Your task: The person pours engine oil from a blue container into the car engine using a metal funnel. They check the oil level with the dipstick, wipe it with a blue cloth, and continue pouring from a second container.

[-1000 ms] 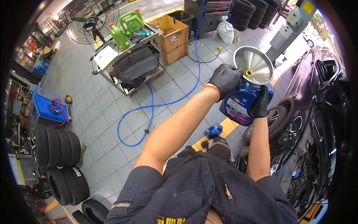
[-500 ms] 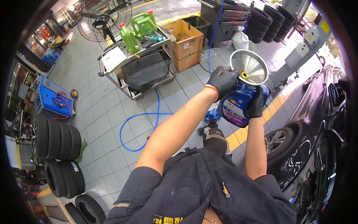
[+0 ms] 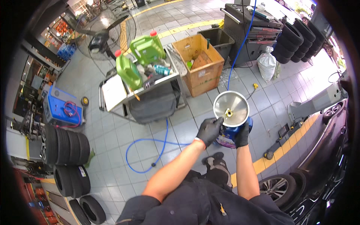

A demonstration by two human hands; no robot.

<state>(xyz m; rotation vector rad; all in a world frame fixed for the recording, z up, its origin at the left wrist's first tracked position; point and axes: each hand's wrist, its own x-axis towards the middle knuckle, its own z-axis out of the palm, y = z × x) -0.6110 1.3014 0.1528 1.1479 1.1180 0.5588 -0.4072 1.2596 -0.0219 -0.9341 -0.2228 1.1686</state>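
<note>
I hold a blue jug (image 3: 227, 138) out in front of me with both hands, each in a black glove. A shiny metal funnel (image 3: 231, 108) sits in its mouth, wide end up. My left hand (image 3: 209, 131) grips the jug's left side, just under the funnel's rim. My right hand (image 3: 242, 135) wraps the jug's right side from below. Much of the jug is hidden behind the funnel and my fingers.
A metal cart (image 3: 148, 90) carries two green jugs (image 3: 147, 49). Beside it stand a cardboard box (image 3: 198, 63) and a grey bin (image 3: 220, 39). A blue hose (image 3: 150, 148) loops over the tiles. Tyre stacks (image 3: 63, 146) stand left; a dark car (image 3: 322, 168) stands right.
The view has swung left and away from the car. The jug and funnel stay in both hands and now sit lower and nearer the middle of the picture.
</note>
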